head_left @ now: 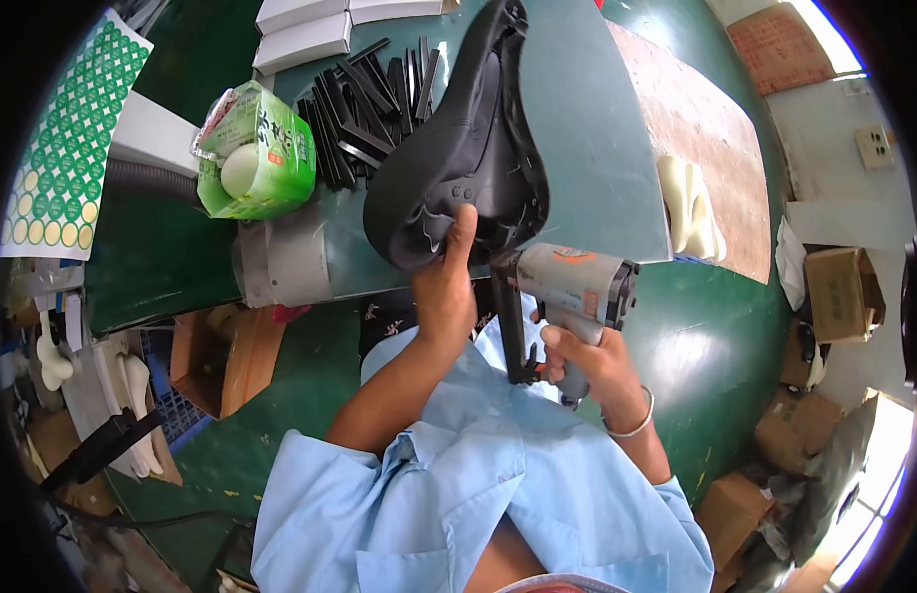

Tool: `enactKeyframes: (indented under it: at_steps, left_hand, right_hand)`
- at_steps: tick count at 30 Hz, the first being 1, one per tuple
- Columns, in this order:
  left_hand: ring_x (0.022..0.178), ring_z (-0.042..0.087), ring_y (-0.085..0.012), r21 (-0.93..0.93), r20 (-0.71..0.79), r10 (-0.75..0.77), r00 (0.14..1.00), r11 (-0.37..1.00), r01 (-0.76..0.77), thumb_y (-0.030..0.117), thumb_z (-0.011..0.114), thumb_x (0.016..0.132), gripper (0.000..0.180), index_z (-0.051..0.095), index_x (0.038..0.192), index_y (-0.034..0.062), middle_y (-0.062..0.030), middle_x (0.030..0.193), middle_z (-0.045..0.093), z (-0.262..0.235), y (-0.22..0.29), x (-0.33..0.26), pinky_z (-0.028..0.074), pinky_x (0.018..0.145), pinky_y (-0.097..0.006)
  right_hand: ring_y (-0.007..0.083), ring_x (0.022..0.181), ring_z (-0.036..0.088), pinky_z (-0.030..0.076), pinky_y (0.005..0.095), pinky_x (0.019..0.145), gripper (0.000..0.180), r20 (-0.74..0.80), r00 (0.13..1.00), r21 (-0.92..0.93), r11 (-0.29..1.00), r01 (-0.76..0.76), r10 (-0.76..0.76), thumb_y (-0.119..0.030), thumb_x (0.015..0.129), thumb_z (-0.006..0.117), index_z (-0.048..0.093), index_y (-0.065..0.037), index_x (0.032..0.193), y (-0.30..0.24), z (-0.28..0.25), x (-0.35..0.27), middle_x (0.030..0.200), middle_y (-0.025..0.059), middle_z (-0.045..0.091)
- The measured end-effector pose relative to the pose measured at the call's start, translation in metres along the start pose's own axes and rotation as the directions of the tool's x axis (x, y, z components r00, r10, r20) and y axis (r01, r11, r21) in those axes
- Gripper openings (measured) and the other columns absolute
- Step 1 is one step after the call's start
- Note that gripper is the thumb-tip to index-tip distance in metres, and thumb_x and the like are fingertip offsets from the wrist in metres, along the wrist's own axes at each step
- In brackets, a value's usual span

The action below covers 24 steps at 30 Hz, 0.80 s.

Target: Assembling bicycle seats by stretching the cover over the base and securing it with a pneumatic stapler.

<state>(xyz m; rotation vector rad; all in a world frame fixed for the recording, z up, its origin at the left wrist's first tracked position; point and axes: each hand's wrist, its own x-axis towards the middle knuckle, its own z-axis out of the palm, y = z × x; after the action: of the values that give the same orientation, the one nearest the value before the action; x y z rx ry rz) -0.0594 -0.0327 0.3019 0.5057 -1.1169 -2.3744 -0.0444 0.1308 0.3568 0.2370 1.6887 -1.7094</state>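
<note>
A black bicycle saddle (434,148) is tilted up over the table, its underside partly facing me and its narrow nose pointing away. My left hand (446,296) grips its wide rear end, the thumb lying on the underside and the other fingers hidden beneath. In my right hand (587,361) is a grey staple gun (569,280), held by its handle. The staple gun's black nose is close to the saddle's rear right edge; whether they touch I cannot tell.
Black staple strips (365,109) lie heaped on the green table (607,148), beside a green carton (281,158) and white boxes (305,40). Cream saddle-shaped pieces (688,208) rest on a board at the right. An open cardboard box (231,366) stands below left.
</note>
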Motion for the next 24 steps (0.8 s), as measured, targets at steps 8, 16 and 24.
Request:
enactKeyframes:
  at_steps: [8,16,24]
  left_hand:
    - [0.114,0.049,-0.0222,0.554,0.394,-0.067,0.917,0.813,-0.179,0.017,0.072,0.075,0.064,0.044,0.131,0.0066,-0.0134,0.124,0.051,-0.003,0.091,0.047,0.042,0.092,-0.030]
    - [0.107,0.053,-0.0166,0.592,0.145,0.261,0.954,0.750,-0.295,-0.002,0.053,0.081,0.046,0.051,0.126,0.0035,-0.0085,0.121,0.055,-0.020,0.021,0.019,0.041,0.092,-0.028]
    - [0.105,0.053,-0.0174,0.666,0.190,0.290,0.938,0.664,-0.340,-0.002,0.052,0.081,0.048,0.049,0.128,0.0035,-0.0099,0.123,0.054,-0.010,0.019,0.010,0.043,0.090,-0.028]
  right_hand:
    - [0.0090,0.060,0.052,0.043,0.0239,0.054,0.039,0.012,0.993,-0.341,0.934,0.111,-0.114,-0.013,0.076,0.071,0.058,-0.001,0.110,-0.001,-0.018,-0.005,0.075,0.0007,0.058]
    - [0.0132,0.068,0.057,0.047,0.0263,0.064,0.042,-0.212,0.934,-0.297,0.929,0.219,-0.288,-0.021,0.074,0.074,0.059,0.000,0.108,0.025,-0.026,-0.023,0.078,0.0015,0.061]
    - [0.0142,0.073,0.054,0.045,0.0283,0.065,0.037,-0.197,0.957,-0.306,0.941,0.147,-0.214,-0.019,0.076,0.073,0.059,0.000,0.105,0.025,-0.014,-0.011,0.084,0.0040,0.059]
